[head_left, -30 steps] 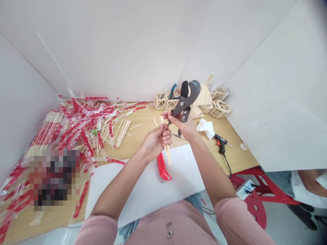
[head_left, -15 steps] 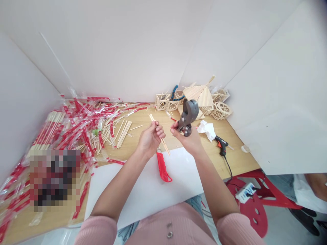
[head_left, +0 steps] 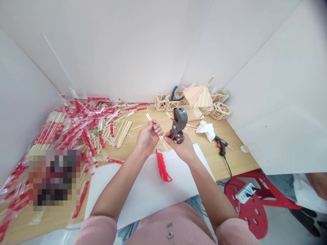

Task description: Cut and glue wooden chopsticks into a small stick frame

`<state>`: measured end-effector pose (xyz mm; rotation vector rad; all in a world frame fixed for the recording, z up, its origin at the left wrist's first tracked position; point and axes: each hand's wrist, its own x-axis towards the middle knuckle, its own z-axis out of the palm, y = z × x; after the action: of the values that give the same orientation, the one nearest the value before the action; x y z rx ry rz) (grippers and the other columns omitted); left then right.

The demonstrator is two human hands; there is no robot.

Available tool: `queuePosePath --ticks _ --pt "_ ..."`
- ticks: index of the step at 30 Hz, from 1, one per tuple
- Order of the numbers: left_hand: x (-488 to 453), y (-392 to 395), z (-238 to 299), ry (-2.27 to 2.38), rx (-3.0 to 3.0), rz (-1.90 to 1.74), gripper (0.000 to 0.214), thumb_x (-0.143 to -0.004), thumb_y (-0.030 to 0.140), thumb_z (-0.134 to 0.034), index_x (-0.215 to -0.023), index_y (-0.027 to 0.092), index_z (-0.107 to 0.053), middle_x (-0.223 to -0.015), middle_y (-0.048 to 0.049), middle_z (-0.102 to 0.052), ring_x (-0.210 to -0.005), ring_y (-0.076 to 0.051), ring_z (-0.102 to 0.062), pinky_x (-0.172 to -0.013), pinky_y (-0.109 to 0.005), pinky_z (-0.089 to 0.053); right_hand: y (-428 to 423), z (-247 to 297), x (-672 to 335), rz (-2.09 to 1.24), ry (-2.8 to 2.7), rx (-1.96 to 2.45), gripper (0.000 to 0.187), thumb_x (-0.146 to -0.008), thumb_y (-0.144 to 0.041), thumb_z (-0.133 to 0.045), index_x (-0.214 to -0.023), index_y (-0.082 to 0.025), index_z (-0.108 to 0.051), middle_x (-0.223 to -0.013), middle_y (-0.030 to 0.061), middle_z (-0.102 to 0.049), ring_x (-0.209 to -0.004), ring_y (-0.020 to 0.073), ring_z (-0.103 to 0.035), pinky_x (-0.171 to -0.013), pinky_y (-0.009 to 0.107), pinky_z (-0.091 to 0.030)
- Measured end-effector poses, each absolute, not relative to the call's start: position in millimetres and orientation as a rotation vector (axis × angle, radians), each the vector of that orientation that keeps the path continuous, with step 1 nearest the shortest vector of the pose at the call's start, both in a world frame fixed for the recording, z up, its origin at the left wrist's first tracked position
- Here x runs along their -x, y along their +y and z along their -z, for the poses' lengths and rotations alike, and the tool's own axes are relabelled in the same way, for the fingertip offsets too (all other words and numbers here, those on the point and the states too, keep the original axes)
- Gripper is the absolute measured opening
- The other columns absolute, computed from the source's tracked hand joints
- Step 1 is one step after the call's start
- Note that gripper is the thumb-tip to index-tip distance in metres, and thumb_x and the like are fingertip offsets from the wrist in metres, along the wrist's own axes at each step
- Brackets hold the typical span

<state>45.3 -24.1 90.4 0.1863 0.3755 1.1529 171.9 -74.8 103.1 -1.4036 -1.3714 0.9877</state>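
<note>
A few wooden chopsticks slant through my left hand, its fingers closed around them. My right hand grips a dark metal cutter with a curved head pointing up. The right fingertips are close beside the chopsticks; whether they touch cannot be made out. Below both hands a red-handled folding saw lies on a white sheet. To the left lies a small bundle of loose chopsticks on the wooden table.
Red-and-clear wrappers and wrapped chopsticks heap at the left. At the back right stand stick-built frames with a blue-handled tool. Crumpled white paper and a corded glue gun lie right. A power strip rests on a red stool.
My right hand has brought the cutter left and slightly down, nearer the chopsticks. My left hand has shifted slightly left with the chopsticks still in it.
</note>
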Motion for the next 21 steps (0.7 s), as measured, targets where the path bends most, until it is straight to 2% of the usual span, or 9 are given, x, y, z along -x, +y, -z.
queuePosePath --ticks 13,21 --pt "-43.5 -27.3 -94.4 0.364 -0.194 -1.153 0.020 -0.091 0.020 -0.036 -0.075 0.015 -0.047 -0.060 0.0032 -0.035 -0.048 -0.006 -0.035 -0.047 -0.016 -0.034 -74.2 -105.7 -166.2 -0.982 -1.401 1.429 0.023 -0.067 -0.037 -0.065 -0.077 -0.017 -0.058 -0.069 0.0004 -0.058 -0.061 0.0134 -0.052 -0.060 0.027 -0.043" --pt "-46.1 -27.9 -94.1 0.394 -0.241 -1.195 0.019 -0.090 0.019 -0.039 -0.073 0.016 -0.047 -0.059 0.0034 -0.037 -0.047 -0.006 -0.037 -0.048 -0.016 -0.034 -79.6 -107.2 -171.3 -0.949 -1.434 1.403 0.025 -0.068 -0.036 -0.065 -0.082 -0.018 -0.057 -0.078 0.0031 -0.062 -0.071 0.0161 -0.057 -0.067 0.029 -0.045"
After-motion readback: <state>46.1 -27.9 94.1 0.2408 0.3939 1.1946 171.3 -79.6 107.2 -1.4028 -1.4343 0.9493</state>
